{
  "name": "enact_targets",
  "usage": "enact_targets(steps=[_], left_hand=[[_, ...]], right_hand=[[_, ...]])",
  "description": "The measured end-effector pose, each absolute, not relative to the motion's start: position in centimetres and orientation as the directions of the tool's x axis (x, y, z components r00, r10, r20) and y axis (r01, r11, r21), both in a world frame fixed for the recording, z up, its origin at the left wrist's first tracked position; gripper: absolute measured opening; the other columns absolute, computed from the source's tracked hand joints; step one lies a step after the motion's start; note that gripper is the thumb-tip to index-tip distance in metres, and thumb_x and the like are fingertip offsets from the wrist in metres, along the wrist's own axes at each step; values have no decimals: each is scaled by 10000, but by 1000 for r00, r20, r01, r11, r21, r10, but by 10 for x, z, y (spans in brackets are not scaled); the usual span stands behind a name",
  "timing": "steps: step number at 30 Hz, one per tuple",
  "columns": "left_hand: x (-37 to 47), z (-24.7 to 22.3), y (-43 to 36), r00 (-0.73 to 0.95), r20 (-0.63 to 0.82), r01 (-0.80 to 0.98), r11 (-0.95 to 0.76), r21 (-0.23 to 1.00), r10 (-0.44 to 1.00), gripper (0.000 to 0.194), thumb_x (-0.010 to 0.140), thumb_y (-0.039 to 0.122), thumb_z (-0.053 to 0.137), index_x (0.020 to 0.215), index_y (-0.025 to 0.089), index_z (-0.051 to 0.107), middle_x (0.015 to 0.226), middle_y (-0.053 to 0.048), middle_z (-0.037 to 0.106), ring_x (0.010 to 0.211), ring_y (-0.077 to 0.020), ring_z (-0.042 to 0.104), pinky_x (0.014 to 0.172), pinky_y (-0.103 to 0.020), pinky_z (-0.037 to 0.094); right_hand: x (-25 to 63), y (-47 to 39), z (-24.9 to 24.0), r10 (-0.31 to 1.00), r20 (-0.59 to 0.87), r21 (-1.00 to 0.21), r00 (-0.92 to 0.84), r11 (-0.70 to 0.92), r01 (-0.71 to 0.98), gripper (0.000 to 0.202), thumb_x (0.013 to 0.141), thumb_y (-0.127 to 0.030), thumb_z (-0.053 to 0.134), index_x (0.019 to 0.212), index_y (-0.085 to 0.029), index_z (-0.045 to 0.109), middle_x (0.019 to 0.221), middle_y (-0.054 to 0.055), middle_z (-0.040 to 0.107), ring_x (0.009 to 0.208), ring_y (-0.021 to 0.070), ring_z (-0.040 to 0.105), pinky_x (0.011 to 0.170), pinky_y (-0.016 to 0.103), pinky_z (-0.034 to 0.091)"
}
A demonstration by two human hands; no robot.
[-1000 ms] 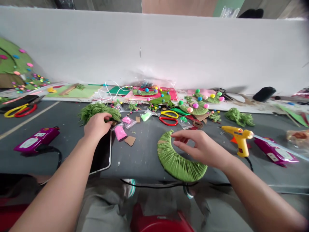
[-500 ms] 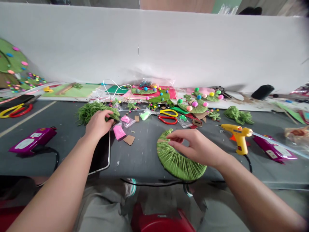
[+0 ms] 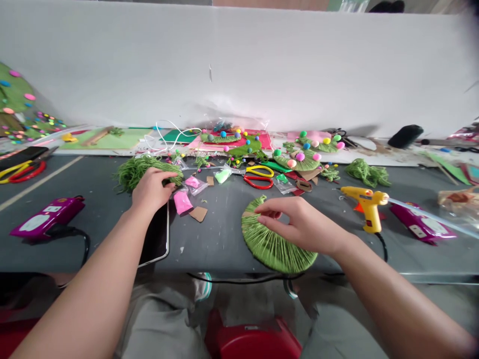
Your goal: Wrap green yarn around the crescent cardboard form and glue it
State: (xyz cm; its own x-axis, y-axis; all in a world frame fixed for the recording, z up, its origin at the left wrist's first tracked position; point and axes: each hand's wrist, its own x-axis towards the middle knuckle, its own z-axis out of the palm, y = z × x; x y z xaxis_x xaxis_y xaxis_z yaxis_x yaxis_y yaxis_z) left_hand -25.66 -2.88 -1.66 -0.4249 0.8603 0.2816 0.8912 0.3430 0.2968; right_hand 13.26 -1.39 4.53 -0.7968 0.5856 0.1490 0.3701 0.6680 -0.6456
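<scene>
My left hand (image 3: 152,188) lies on a bundle of green yarn (image 3: 129,172), with a gap between its thumb and forefinger. A dark tablet with a pale edge (image 3: 159,244) lies under that wrist. Over a ring wrapped in green yarn (image 3: 279,252) is my right hand (image 3: 294,219), its thumb and forefinger slightly apart near a bare brown patch on the ring's left side. That hand covers part of the ring and its centre. Whether the fingertips touch the ring, I cannot tell.
Scissors with yellow and red handles (image 3: 258,178) lie beyond the ring. A yellow glue gun (image 3: 368,204) stands at the right, near a purple device (image 3: 421,224). Another purple device (image 3: 48,218) sits at the left. Pink packets (image 3: 182,202) and pom-pom decorated pieces (image 3: 303,162) lie further in.
The whole view has shifted slightly, so everything appears a little higher and further left. Both hands keep the same pose over the yarn and the ring.
</scene>
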Motion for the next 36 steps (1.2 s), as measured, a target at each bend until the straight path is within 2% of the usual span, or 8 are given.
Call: enact_targets(steps=[4, 6, 10, 15, 28, 31, 33, 36], left_hand=[[-253, -18, -27, -421, 290, 893, 338, 297, 859, 192, 819, 288, 648, 951, 285, 787, 1234, -75, 614, 1048, -289, 644, 809, -392, 512], [-250, -16, -26, -423, 312, 892, 332, 306, 851, 161, 828, 303, 638, 894, 271, 781, 1172, -79, 639, 1014, -286, 651, 792, -386, 513], [-243, -9, -27, -380, 377, 905, 256, 340, 845, 210, 869, 351, 599, 949, 254, 767, 1114, -60, 690, 883, -224, 667, 783, -344, 522], [-231, 2, -33, -285, 466, 924, 110, 367, 838, 249, 912, 356, 572, 1009, 230, 764, 1093, -38, 734, 976, -197, 683, 858, -288, 524], [-193, 24, -57, -232, 620, 897, -83, 435, 749, 193, 902, 306, 630, 986, 233, 788, 1005, -2, 787, 914, -179, 724, 836, -276, 557], [-186, 27, -59, -164, 641, 891, -167, 422, 750, 173, 905, 279, 616, 956, 233, 775, 1010, -7, 776, 953, -174, 712, 877, -284, 546], [-182, 28, -62, -128, 658, 878, -225, 424, 742, 176, 902, 256, 598, 937, 220, 767, 976, -19, 770, 906, -168, 708, 835, -279, 548], [-175, 27, -66, -75, 649, 863, -277, 423, 757, 191, 882, 206, 568, 902, 197, 758, 962, -39, 751, 862, -163, 690, 784, -270, 540]], right_hand=[[132, -15, 44, 579, 153, -631, -801, 681, 372, 251, 981, -321, 551, 1110, -205, 731, 982, 43, 756, 815, 154, 668, 763, 273, 529], [132, -15, 44, 579, 160, -628, -800, 685, 370, 247, 978, -315, 554, 1112, -206, 731, 984, 49, 760, 812, 158, 671, 759, 274, 532], [133, -16, 45, 576, 163, -625, -801, 689, 368, 249, 973, -313, 561, 1110, -203, 738, 982, 55, 764, 806, 162, 673, 753, 278, 536], [131, -18, 47, 580, 132, -628, -804, 676, 386, 266, 973, -309, 555, 1127, -203, 745, 966, 52, 760, 809, 164, 672, 745, 276, 530], [120, -15, 35, 615, 144, -684, -775, 628, 372, 239, 957, -307, 577, 1078, -198, 752, 923, 47, 747, 786, 156, 645, 731, 294, 517], [82, -3, 32, 666, 173, -849, -725, 475, 233, 237, 934, -348, 624, 1059, -170, 717, 960, 58, 738, 824, 147, 651, 738, 275, 520], [46, 8, 35, 702, 76, -954, -708, 258, 153, 308, 961, -426, 578, 1000, -143, 695, 965, 88, 729, 753, 134, 637, 665, 260, 520], [-3, 20, 42, 686, -129, -991, -716, -59, 121, 478, 972, -563, 504, 888, -127, 678, 961, 112, 711, 674, 120, 610, 600, 254, 507]])
